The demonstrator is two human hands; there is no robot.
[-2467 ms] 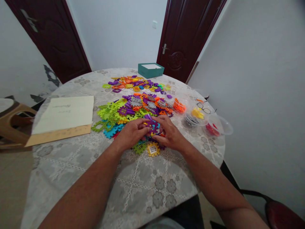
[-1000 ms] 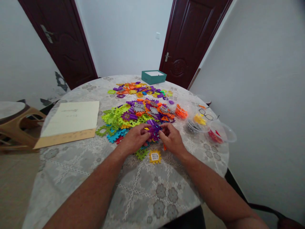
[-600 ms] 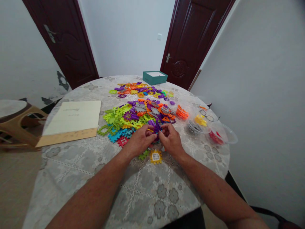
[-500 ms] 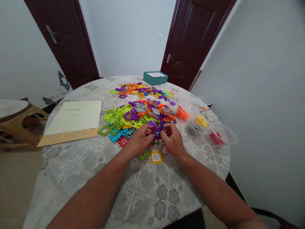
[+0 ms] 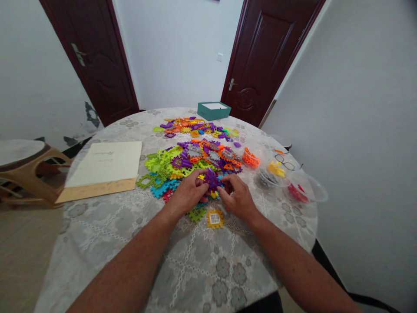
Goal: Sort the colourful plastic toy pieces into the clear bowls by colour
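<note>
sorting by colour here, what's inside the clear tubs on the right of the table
The nearest clear tub holds red pieces; the next tub holds yellow pieces over dark ones; orange pieces sit furthest left. Anything beneath those layers is covered.

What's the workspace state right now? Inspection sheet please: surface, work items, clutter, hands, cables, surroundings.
Surface: round table under a lace-patterned cloth.
Work items: purple block assembly held up between both hands; yellow window tile and green tile lie flat just in front of them.
Clutter: near pile of blocks, far pile, clear tubs of small parts, eyeglasses, paper on a folder, teal box.
Hands: left hand and right hand each have a grip on the assembly.
Cables: nothing seen.
Surroundings: two dark doors, grey walls, wooden stool at left.
</note>
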